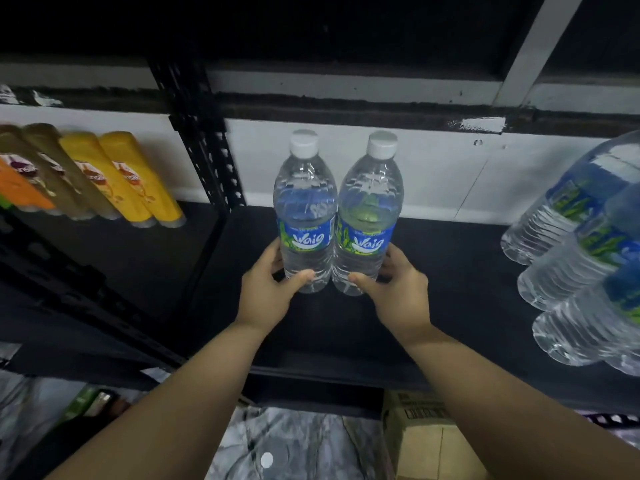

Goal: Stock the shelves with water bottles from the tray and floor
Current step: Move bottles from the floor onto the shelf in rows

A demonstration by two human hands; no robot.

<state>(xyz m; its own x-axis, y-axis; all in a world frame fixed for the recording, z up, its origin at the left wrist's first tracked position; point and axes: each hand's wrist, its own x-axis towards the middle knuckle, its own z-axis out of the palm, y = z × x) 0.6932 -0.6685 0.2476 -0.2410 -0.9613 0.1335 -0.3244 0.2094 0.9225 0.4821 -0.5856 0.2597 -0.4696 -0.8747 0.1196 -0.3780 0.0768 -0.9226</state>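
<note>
- Two clear plastic water bottles with white screw caps and blue-and-green labels stand upright side by side on the black shelf board (450, 271), their sides touching: the left bottle (304, 216) and the right bottle (369, 220).
- The left hand (268, 289) grips the left bottle low down, below its label; the thumb (301, 276) curls across the front of the ribbed base and the fingers wrap round its outer left side, mostly hidden behind the bottle.
- The right hand (398, 289) grips the right bottle at the same height, thumb lying across the front of the base and fingers curled round its outer right side.
- Both bottles sit between the two hands, towards the back of the shelf board, near the white back wall (433, 174).
- To the right of the right bottle, well apart, a cluster of the same clear water bottles (581, 265) stands on the shelf board at the frame edge.
- To the left of the left bottle, beyond a black perforated metal upright (207, 150), yellow and brown plastic tubes (114, 178) stand in a row on the neighbouring shelf.
- Below the shelf board's front edge, a brown cardboard box (426, 441) sits on a grey marbled floor (294, 445).
- Nothing stands between the pair of bottles and the cluster.
</note>
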